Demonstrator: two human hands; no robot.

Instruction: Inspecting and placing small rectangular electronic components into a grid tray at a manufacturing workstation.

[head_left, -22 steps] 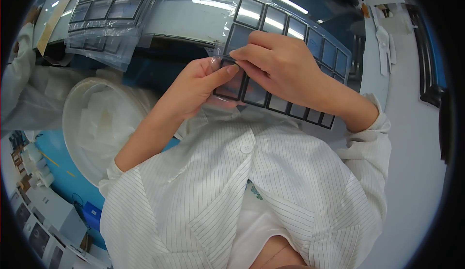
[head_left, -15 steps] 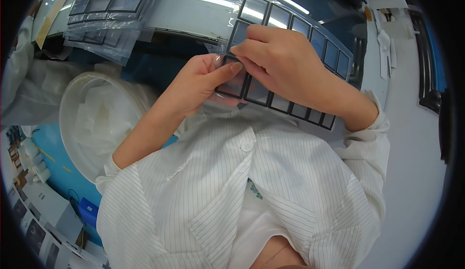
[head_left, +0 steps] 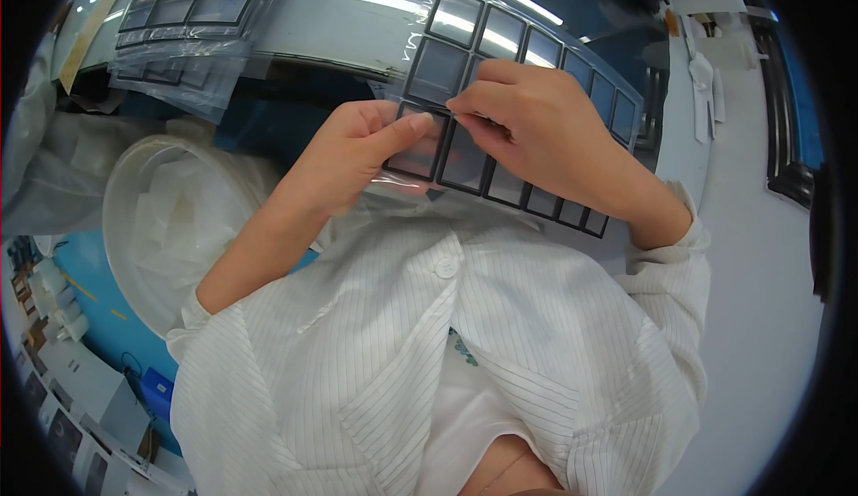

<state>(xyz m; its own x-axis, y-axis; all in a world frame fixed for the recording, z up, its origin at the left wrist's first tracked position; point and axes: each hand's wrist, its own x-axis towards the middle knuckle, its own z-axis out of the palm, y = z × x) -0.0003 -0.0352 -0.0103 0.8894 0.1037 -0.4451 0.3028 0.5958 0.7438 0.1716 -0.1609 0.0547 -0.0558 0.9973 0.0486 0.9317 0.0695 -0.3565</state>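
Note:
A sheet of black-framed clear panels lies slanted before me, its lower edge over my lap. My left hand grips the sheet's left end, thumb on top of the corner panel and fingers beneath, seen through the clear material. My right hand is closed in a pinch over the sheet. Its thumb and forefinger meet at the frame joint beside my left thumb; anything between them is too small to make out. The right hand and wrist hide several middle panels.
A stack of similar framed sheets in clear plastic lies on the glossy table at the upper left. A round white bin lined with crumpled film stands left of my forearm. Boxes sit at the lower left.
The sheet and my left hand have shifted slightly left. My right fingertips now sit a little farther from my left thumb, showing more of the frame joint.

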